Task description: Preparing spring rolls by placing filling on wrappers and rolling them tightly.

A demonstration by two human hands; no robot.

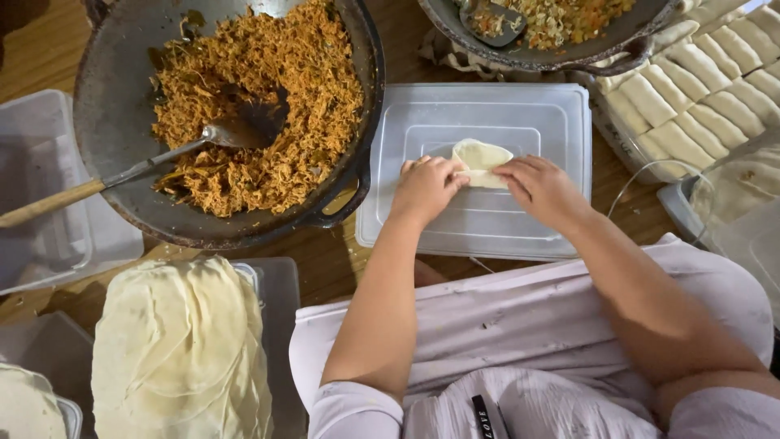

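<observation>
My left hand (424,189) and my right hand (537,187) both press on a pale thin wrapper (481,156) that is partly folded over itself. It lies on an upturned clear plastic lid (487,122) in front of me. The fingers of both hands pinch the wrapper's near edge from either side. Whatever is inside the fold is hidden.
A big dark wok (114,106) of shredded orange filling holds a metal spoon with wooden handle (122,175). A stack of round wrappers (180,345) lies near left. Finished pale rolls (699,81) fill a tray at right. A second wok (561,41) sits behind.
</observation>
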